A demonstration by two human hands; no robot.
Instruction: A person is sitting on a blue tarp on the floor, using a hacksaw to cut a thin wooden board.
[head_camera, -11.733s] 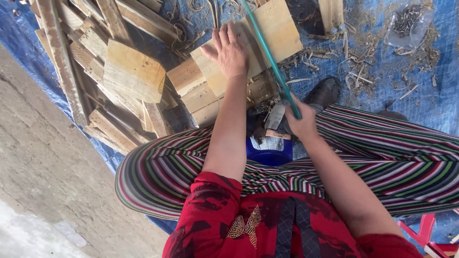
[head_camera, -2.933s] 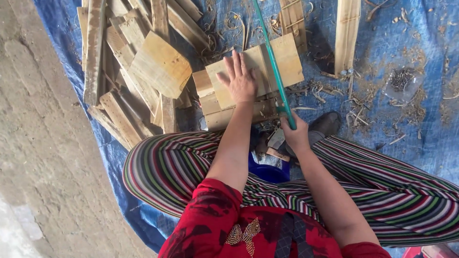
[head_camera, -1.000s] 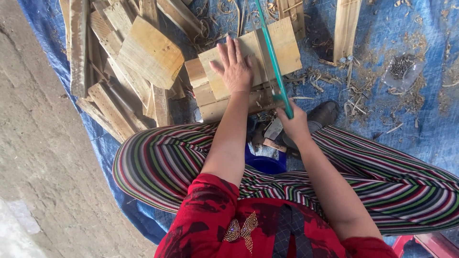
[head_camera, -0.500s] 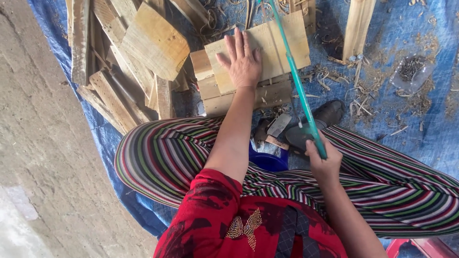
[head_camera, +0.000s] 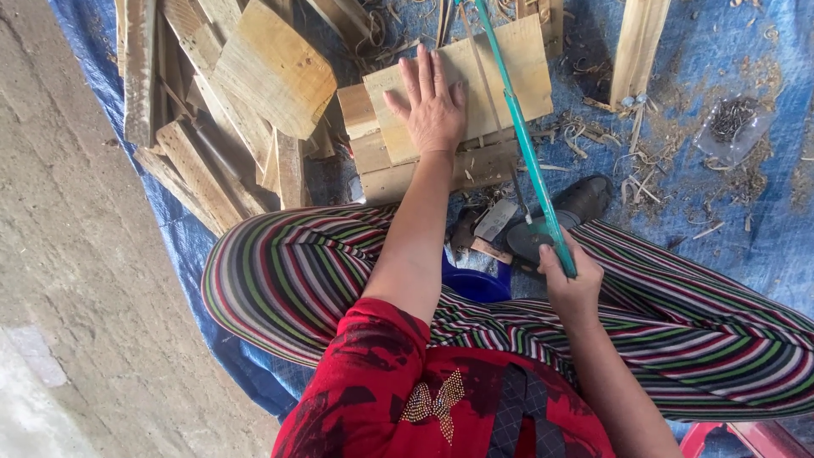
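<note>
The right hand (head_camera: 570,287) is close to the person's lap, just above the striped trousers (head_camera: 339,263). Its fingers are curled tight around the near end of a long green saw (head_camera: 526,144). The right arm is bent and comes up from the bottom edge. The saw runs away from the hand, up over the wood, and its far end is cut off at the top of the picture. The blade is thin and hard to see.

The left arm is stretched straight out in front. The left hand (head_camera: 432,106) lies flat with fingers spread, palm down, pressing on a flat wooden board (head_camera: 509,68). The board sits on top of other small boards, on the blue sheet (head_camera: 763,220) on the ground. The saw crosses the board just right of the left hand.

Some small things lie between the knees, partly hidden by the arms, and I cannot tell what they are. A pile of wood pieces (head_camera: 220,110) lies to the left, farther away. Wood shavings (head_camera: 627,144) are scattered on the sheet.
</note>
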